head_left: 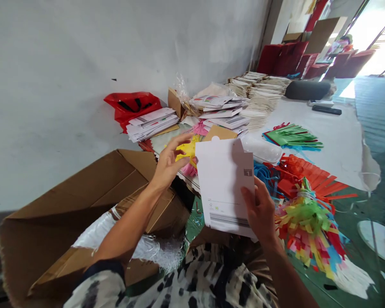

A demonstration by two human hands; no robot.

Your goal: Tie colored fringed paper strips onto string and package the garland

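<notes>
White envelope (223, 188): held upright in front of the person, near the middle of the view; flap open at the top, a small grey square at its upper right, a barcode strip along the bottom edge. It sits against the right hand's fingers, lower right corner inside the grip.
Right hand (259, 209): grip closed on the envelope's lower right edge, thumb on the near face, fingers behind. Forearm rises from the lower right; wrist slightly bent toward the left.
Left hand (170, 160): left of the envelope and just apart from it. Grip open, fingers spread and extended toward the yellow paper piece (186, 152); fingertips at or just short of it, contact cannot be told. Arm stretched forward from lower left, over the cardboard box (67, 214).
Yellow paper piece: lies on the near left edge of the table (327, 128), just behind the envelope's top left corner, with pink paper (200, 128) beside it.
Cardboard box: open, left and near, with clear plastic wrap (141, 248) inside.
Colourful fringe bundle (311, 226): right of the right hand, near edge of the table.
Red fringe (311, 175): just beyond the bundle.
Green fringe (291, 137): farther, right of centre.
Stacks of printed envelopes (152, 123): far left on the table, next to a red plastic bag (131, 105).
</notes>
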